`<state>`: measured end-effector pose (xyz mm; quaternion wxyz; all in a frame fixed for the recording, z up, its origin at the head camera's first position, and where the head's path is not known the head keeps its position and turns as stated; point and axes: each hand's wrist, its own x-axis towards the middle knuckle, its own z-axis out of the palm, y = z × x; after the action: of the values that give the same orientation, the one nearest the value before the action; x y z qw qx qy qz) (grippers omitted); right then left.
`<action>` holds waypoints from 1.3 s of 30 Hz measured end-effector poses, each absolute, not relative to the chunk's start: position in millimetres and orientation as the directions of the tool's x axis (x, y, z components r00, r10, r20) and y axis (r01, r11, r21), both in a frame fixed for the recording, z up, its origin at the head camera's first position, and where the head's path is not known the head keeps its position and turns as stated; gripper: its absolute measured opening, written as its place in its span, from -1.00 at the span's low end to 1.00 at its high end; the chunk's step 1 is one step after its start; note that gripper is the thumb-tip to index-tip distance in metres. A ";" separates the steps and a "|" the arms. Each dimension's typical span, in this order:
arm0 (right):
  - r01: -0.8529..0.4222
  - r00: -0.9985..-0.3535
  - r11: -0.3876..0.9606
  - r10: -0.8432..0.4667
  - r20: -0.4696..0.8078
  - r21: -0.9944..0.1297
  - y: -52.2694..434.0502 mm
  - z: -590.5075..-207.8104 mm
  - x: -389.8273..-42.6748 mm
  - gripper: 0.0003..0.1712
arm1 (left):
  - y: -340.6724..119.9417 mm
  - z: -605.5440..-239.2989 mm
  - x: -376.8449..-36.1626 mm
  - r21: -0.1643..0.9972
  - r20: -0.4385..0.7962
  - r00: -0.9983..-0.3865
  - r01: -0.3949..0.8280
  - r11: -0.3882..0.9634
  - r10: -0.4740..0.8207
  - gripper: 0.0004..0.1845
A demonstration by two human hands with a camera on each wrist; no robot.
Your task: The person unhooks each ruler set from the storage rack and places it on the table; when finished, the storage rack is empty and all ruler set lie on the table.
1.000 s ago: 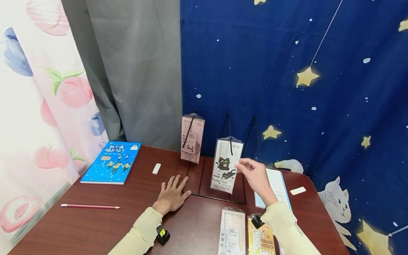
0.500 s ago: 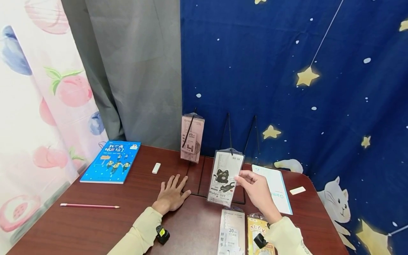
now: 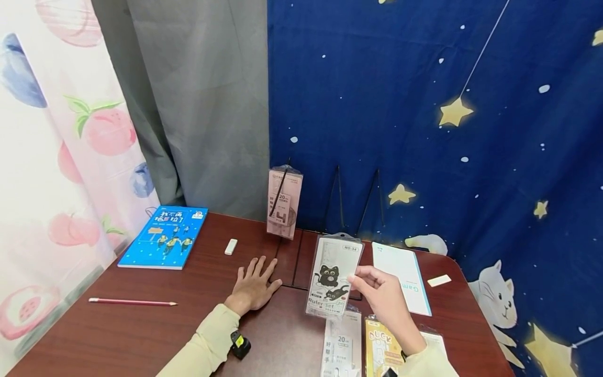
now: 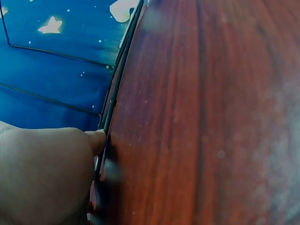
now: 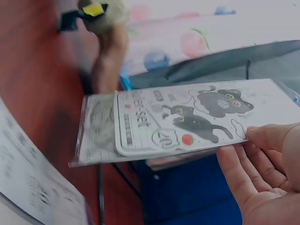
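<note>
My right hand pinches the right edge of a packaged ruler set with black cats on its white card. In the right wrist view, thumb and fingertips hold the clear sleeve by its long side. The pack is in front of a black wire rack, off its middle hook. A pink ruler pack hangs on the left hook. My left hand lies spread on the table, its thumb at the rack's base wire. Below the held set lie a pale ruler pack and a yellow DUCK pack.
At left are a blue book, a pencil and a small white block. A white notebook and a second white block lie at right. Curtains stand behind the table.
The right hand has drawn the cat ruler set down and toward me, off the end of the middle hook. The left hand has stayed in place.
</note>
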<state>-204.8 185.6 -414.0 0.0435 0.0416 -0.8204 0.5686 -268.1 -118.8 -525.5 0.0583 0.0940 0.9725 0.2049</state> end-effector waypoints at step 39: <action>0.064 -0.909 0.452 -0.342 -0.239 -0.890 147.0 -497.5 -169.0 -0.83 | -119.2 -534.6 -270.8 0.413 -0.060 -0.977 0.160 0.897 0.202 -0.30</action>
<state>-169.0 147.0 -497.5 -0.1965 0.0839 -0.8291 0.5167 -270.8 -119.2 -534.6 0.0509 0.0931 0.9725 0.2074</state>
